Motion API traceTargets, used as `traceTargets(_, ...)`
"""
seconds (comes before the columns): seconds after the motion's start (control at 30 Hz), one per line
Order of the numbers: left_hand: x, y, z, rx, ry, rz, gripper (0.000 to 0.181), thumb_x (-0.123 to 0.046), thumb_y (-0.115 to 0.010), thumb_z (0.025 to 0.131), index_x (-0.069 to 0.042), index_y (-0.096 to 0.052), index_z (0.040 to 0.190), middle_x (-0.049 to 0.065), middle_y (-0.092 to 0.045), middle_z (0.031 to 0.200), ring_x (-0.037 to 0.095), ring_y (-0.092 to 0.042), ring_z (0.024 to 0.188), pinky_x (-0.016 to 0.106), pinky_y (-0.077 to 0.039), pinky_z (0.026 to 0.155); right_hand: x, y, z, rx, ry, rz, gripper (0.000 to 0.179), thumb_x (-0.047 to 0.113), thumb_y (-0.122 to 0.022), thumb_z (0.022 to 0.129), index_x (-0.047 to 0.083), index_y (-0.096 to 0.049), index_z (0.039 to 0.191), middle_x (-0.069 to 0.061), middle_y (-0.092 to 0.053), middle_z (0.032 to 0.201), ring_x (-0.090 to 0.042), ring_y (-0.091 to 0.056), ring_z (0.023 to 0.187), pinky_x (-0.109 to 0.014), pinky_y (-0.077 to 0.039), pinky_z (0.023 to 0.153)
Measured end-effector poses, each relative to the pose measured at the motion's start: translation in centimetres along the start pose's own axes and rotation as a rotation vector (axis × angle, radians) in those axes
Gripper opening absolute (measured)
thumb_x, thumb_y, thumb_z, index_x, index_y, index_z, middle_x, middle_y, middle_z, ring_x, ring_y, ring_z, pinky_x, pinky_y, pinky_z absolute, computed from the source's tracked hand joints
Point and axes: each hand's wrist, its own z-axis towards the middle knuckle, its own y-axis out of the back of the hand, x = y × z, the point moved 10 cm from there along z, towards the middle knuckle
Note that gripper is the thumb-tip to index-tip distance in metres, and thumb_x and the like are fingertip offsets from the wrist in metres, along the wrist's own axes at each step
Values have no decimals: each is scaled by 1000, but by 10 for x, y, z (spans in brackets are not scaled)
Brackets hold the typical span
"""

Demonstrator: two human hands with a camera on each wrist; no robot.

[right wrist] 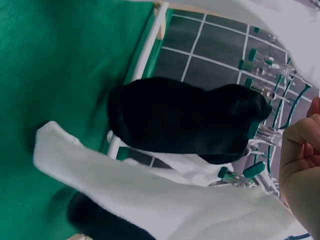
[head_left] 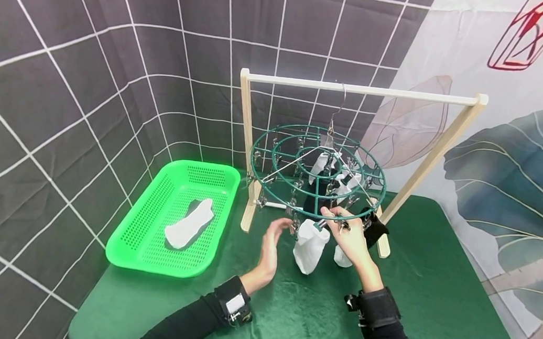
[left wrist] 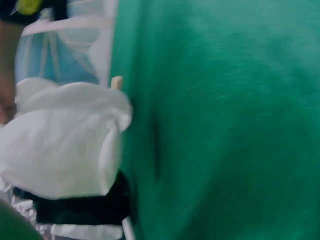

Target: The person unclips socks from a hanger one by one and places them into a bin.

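A white sock (head_left: pixel 311 246) hangs by its cuff from a clip (head_left: pixel 319 224) below the green round drying hanger (head_left: pixel 317 193). At that clip the right hand (head_left: pixel 349 238) pinches with thumb and curled fingers, just under the front of the ring. The left hand (head_left: pixel 269 253) is left of the sock, its fingers extended and loosely bent beside the dangling clips. In the left wrist view, the white sock (left wrist: pixel 65 140) fills the left side. The right wrist view has a black sock (right wrist: pixel 185 120) and another white sock (right wrist: pixel 165 195) hanging near the right hand (right wrist: pixel 302 155).
A wooden rack with a white bar (head_left: pixel 362 90) carries the hanger by its hook. At the left, a green plastic basket (head_left: pixel 119 248) holds a white-and-grey sock (head_left: pixel 189 224). Green cloth (head_left: pixel 285 317) covers the table. A black sock (head_left: pixel 374 229) hangs at the right of the ring.
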Motion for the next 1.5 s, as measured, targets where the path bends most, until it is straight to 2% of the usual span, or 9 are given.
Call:
traceTargets(0.1, 15, -16, -9, 171, 89, 21, 51, -21, -21, 103, 18, -43, 128, 34, -48, 130, 32, -47, 124, 44, -26, 112, 4, -5, 1, 0, 34, -27, 19, 27, -62, 92, 10, -68, 88, -2, -64, 74, -14, -53, 62, -28, -42, 56)
traceTargets(0.2, 18, -23, -16, 251, 120, 59, 54, -27, -26, 103, 15, -42, 132, 28, -48, 134, 24, -47, 125, 37, -29, 111, 7, -7, 2, -10, 47, -65, 19, 27, -63, 92, 8, -68, 88, -3, -65, 76, -14, -54, 64, -28, -42, 56)
traceTargets(0.43, 14, -36, -25, 380, 112, 117, 32, -12, -49, 98, 6, -48, 125, 16, -60, 107, 7, -57, 89, 22, -47, 79, 0, -7, 2, -33, -20, -71, 25, 32, -61, 93, 8, -68, 90, -4, -66, 77, -16, -56, 69, -28, -43, 61)
traceTargets(0.73, -19, -29, -24, 321, 55, 315, 31, -12, -46, 100, 5, -52, 125, 20, -62, 108, 11, -59, 86, 24, -50, 74, -9, -7, -2, 45, -117, -45, 37, 43, -54, 95, 9, -69, 97, -5, -65, 78, -20, -52, 70, -31, -41, 62)
traceTargets(0.97, -36, -20, -17, 275, -34, 523, 31, -11, -46, 100, 5, -54, 124, 21, -62, 117, 28, -58, 106, 39, -46, 93, -11, -1, -5, 54, -103, -26, 30, 39, -59, 93, 12, -71, 86, -6, -66, 71, -17, -52, 65, -28, -41, 59)
traceTargets(1.1, -21, -12, -9, 268, -76, 577, 28, -6, -44, 99, 5, -56, 122, 21, -63, 112, 30, -59, 101, 43, -47, 88, -10, -1, -5, 43, -66, 5, 32, 36, -64, 91, 11, -68, 71, -4, -65, 65, -13, -50, 59, -26, -38, 54)
traceTargets(1.2, -4, -6, -5, 268, -80, 584, 27, -8, -44, 99, 1, -58, 120, 17, -65, 109, 25, -59, 95, 40, -48, 84, -6, -1, -3, 19, -20, -18, 41, 36, -66, 89, 12, -55, 58, 3, -48, 52, -12, -38, 50, -27, -30, 48)
traceTargets(1.33, 4, -4, -3, 287, -64, 578, 31, -17, -44, 101, -1, -57, 124, 14, -64, 114, 23, -59, 102, 38, -47, 89, -1, -2, -2, 0, 6, -73, 48, 37, -66, 88, 15, -40, 54, 7, -28, 51, -12, -25, 46, -28, -22, 46)
traceTargets(1.5, 3, -4, 0, 297, -62, 591, 37, -22, -43, 101, 3, -55, 126, 18, -61, 122, 29, -57, 114, 41, -43, 98, -2, -4, 0, -1, -29, -137, 45, 41, -64, 89, 16, -46, 56, 7, -34, 50, -12, -31, 46, -27, -25, 46)
